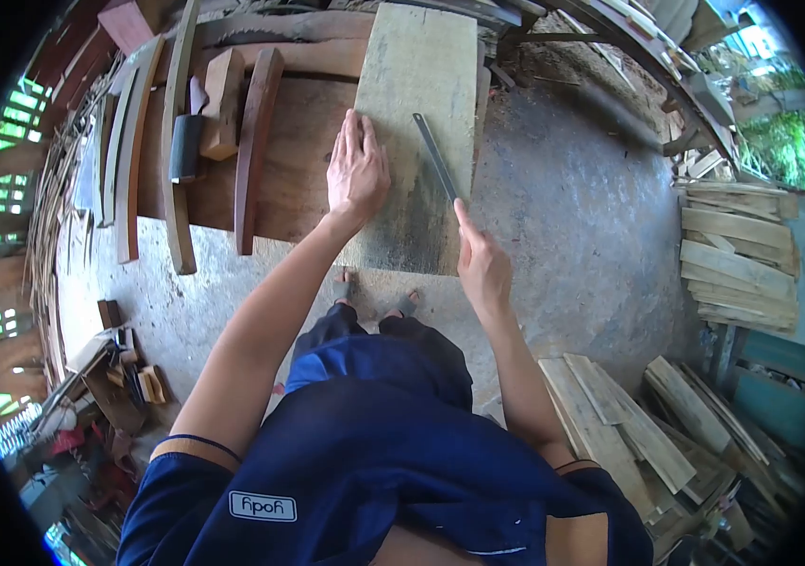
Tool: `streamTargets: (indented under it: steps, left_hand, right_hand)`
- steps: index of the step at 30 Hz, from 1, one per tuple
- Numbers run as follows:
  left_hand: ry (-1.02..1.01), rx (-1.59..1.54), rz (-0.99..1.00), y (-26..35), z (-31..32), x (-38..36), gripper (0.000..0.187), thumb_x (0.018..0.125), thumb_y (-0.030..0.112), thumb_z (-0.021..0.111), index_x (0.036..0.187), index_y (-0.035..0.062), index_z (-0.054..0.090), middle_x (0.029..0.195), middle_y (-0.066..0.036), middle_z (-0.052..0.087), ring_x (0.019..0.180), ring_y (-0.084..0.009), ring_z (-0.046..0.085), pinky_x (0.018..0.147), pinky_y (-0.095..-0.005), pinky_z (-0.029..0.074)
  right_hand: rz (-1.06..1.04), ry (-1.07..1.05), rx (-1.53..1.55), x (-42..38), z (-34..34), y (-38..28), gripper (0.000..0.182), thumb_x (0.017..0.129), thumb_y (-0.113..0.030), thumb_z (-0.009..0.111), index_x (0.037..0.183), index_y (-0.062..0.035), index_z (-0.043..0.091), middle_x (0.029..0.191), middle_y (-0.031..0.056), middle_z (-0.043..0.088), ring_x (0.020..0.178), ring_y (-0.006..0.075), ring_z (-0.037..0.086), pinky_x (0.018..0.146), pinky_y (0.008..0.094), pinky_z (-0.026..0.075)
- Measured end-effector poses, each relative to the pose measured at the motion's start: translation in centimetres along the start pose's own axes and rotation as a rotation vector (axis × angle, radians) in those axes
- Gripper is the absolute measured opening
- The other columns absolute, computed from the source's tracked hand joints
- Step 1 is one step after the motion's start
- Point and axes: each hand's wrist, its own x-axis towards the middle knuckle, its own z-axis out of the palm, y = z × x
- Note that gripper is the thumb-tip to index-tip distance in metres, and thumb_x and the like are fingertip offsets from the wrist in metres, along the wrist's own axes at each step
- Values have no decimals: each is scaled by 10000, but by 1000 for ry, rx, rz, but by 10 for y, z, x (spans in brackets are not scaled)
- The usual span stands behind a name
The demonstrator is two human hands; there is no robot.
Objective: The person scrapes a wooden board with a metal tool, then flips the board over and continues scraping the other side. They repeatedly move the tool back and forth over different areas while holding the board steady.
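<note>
A wide, pale wooden board [412,66] lies lengthwise in front of me on the workbench. My left hand [359,174] rests flat along the board's left edge, fingers stretched out and holding nothing. On the right side of the board, my right hand [483,269] is closed round the near end of a thin, dark flat metal strip [436,158] with a small hole at its far tip. The index finger lies along the strip, which slants over the board's surface. My palm hides its near end, so its exact kind cannot be told.
Left on the brown bench top [303,141] lie a reddish wooden bar [256,151], a wood block [222,104] and a dark-faced block [187,148]. Plank stacks stand at right [737,255] and lower right [619,415]. Concrete floor [572,198] surrounds the bench.
</note>
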Motion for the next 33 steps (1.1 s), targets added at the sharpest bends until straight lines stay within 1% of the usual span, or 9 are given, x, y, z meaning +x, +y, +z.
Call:
streamTargets:
  steps: [2, 6, 15, 17, 20, 22, 25, 28, 33]
  left_hand:
    - [12, 43, 26, 3, -1, 1, 581, 1035, 248, 417, 1491, -103, 335, 1580, -320, 269, 1467, -422, 310, 1217, -440, 269]
    - [9, 53, 20, 2, 0, 2, 574, 1054, 277, 398, 1517, -56, 331, 1609, -265, 257, 1466, -401, 322, 1196, -433, 305]
    - [17, -4, 15, 3, -6, 0, 564, 1038, 240, 414, 1474, -113, 354, 1567, -329, 283, 1459, -431, 317, 1210, -445, 283]
    - [30, -1, 28, 5, -2, 1, 555, 1039, 231, 415, 1469, -116, 359, 1563, -333, 287, 1459, -433, 315, 1204, -447, 294]
    - [31, 50, 26, 1, 3, 2, 567, 1053, 268, 396, 1507, -66, 337, 1601, -273, 265, 1459, -405, 332, 1181, -441, 327]
    - [13, 40, 33, 2, 0, 1, 569, 1055, 274, 393, 1509, -64, 335, 1604, -272, 260, 1463, -402, 328, 1184, -442, 324]
    - [-18, 27, -10, 3, -1, 3, 572, 1055, 275, 393, 1513, -61, 329, 1610, -270, 245, 1470, -398, 318, 1186, -443, 320]
    - [5, 25, -18, 0, 3, 2, 572, 1055, 272, 392, 1516, -59, 325, 1616, -268, 229, 1474, -401, 307, 1185, -452, 324]
    - [-22, -35, 0, 3, -3, 2, 575, 1053, 265, 400, 1506, -80, 321, 1601, -285, 242, 1470, -414, 306, 1167, -451, 367]
  right_hand:
    - [-78, 100, -15, 0, 3, 2, 437, 1006, -131, 573, 1435, -218, 574, 616, 94, 630, 486, 187, 608, 404, 339, 444]
    - [145, -81, 128, 98, 7, 13, 421, 1006, -134, 575, 1424, -184, 584, 625, 58, 639, 416, 116, 493, 340, 281, 329]
    - [17, -45, 50, 21, 11, 11, 476, 1011, -89, 568, 1465, -231, 542, 656, 38, 641, 442, 85, 462, 375, 263, 345]
    - [99, -125, 46, 66, 7, 14, 440, 1031, -141, 552, 1462, -229, 546, 644, 36, 629, 442, 94, 469, 380, 275, 359]
    - [130, -60, 24, 131, 24, 29, 410, 1053, -193, 521, 1461, -221, 547, 632, 31, 613, 432, 98, 449, 378, 279, 351]
    - [-98, 286, -42, 151, 43, 46, 380, 1050, -187, 521, 1425, -172, 585, 593, 34, 582, 446, 133, 472, 405, 330, 352]
    - [234, 43, 211, 114, 18, 34, 362, 1054, -225, 531, 1404, -172, 608, 606, 13, 587, 461, 114, 467, 407, 314, 327]
    - [243, 169, 339, 43, 19, 24, 345, 1038, -181, 549, 1337, -40, 647, 661, 49, 646, 507, 80, 502, 429, 269, 340]
    - [225, 180, 324, 9, 12, -9, 291, 995, -177, 591, 1187, 13, 699, 944, 234, 691, 774, 387, 693, 679, 439, 533]
